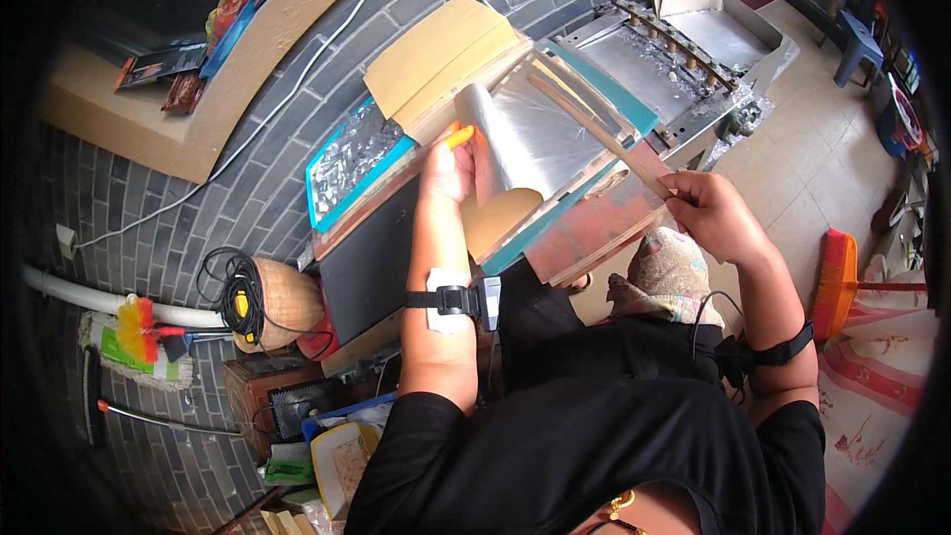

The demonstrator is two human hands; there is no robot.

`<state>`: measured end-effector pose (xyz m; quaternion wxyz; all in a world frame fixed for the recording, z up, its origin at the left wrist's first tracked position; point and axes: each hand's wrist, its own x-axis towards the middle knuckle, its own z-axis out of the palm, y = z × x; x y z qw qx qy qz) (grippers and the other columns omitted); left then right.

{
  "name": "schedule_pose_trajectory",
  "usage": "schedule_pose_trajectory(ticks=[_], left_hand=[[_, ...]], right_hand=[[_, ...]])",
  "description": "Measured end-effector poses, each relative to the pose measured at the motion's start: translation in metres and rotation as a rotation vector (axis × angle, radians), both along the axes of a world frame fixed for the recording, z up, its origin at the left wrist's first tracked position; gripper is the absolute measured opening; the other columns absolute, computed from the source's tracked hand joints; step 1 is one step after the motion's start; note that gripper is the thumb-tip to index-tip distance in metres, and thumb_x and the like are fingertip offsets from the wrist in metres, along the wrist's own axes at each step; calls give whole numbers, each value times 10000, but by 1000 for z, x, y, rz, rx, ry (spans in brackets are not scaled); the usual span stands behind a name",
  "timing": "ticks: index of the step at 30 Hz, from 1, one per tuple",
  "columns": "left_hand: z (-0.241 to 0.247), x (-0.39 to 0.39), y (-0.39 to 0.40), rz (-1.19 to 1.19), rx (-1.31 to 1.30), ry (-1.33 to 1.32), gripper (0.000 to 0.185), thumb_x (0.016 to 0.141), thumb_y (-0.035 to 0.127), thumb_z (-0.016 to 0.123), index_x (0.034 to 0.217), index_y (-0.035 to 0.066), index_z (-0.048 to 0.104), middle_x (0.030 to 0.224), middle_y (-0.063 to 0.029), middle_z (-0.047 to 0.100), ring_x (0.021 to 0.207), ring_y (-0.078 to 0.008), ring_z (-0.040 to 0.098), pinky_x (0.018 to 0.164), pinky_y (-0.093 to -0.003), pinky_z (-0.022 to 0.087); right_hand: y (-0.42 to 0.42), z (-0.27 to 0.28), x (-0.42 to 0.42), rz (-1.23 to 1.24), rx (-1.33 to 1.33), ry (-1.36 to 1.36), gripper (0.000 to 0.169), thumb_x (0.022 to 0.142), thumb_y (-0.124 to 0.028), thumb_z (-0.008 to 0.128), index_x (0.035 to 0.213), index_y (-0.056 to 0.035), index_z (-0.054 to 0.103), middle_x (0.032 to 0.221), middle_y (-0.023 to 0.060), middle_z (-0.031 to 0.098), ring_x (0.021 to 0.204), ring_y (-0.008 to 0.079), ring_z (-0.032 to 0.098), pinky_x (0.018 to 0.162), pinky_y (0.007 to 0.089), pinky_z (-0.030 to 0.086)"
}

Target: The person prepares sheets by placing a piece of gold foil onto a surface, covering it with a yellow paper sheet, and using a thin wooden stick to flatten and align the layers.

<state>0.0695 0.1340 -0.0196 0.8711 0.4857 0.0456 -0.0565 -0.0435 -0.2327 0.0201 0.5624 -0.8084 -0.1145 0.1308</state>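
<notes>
My left hand (452, 167), with orange covers on a fingertip or two, holds the raised left edge of a thin silvery sheet (513, 141), which curls upward. Brown paper (501, 219) bends beneath its near end. In my right hand (709, 212) is the near end of a long wooden stick (594, 126), whose far part reaches over the stack's right side. The sheet lies on a stack with a teal ribbed layer (513, 256) at its edge. Whether the stick touches the sheet, I cannot tell.
Folded brown paper (442, 59) lies behind the stack. A blue-rimmed tray (312, 193) of silvery scraps sits to the left, and a reddish board (587, 219) at the near right. Farther right stands a metal machine (669, 59). A patterned cloth (669, 271) is close to my body.
</notes>
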Motion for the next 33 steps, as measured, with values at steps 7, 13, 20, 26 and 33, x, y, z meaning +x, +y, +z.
schedule_pose_trajectory(ticks=[7, 13, 20, 26, 33], left_hand=[[-5, -15, 33, -26, 6, -34, 319, 871, 91, 524, 1184, 37, 535, 1025, -65, 647, 945, -200, 620, 871, -328, 481], [-4, -36, 54, -2, 27, -101, 369, 880, 96, 499, 1244, 38, 503, 1128, -78, 621, 1012, -205, 604, 902, -337, 466], [-13, -55, 96, 7, 12, -103, 406, 879, 69, 510, 1283, 39, 475, 1167, -81, 609, 1043, -208, 597, 926, -337, 457], [-20, -72, 123, 32, -22, -123, 399, 877, 47, 511, 1274, 27, 482, 1191, -97, 601, 1071, -218, 589, 941, -342, 453], [-20, -97, 165, 39, -70, -155, 396, 874, 13, 490, 1270, 19, 478, 1195, -115, 598, 1087, -231, 585, 960, -359, 448]], right_hand=[[0, 3, 0, 2, -29, -35, 238, 840, 19, 523, 1054, 51, 621, 676, 5, 511, 591, 65, 480, 537, 240, 402], [2, 1, -1, -22, 17, -28, 218, 821, 3, 514, 1005, 43, 625, 628, 33, 454, 585, 84, 418, 531, 276, 390], [4, 2, -1, -32, 16, -39, 212, 829, -6, 522, 1009, 44, 624, 618, 26, 462, 570, 90, 430, 526, 279, 394], [3, 4, -1, -35, -22, -51, 207, 841, -7, 529, 1020, 47, 617, 621, 29, 487, 577, 87, 452, 533, 278, 404], [5, 7, -2, -48, -8, 5, 238, 849, -5, 527, 1063, 49, 617, 650, 17, 518, 583, 79, 464, 540, 266, 409]])
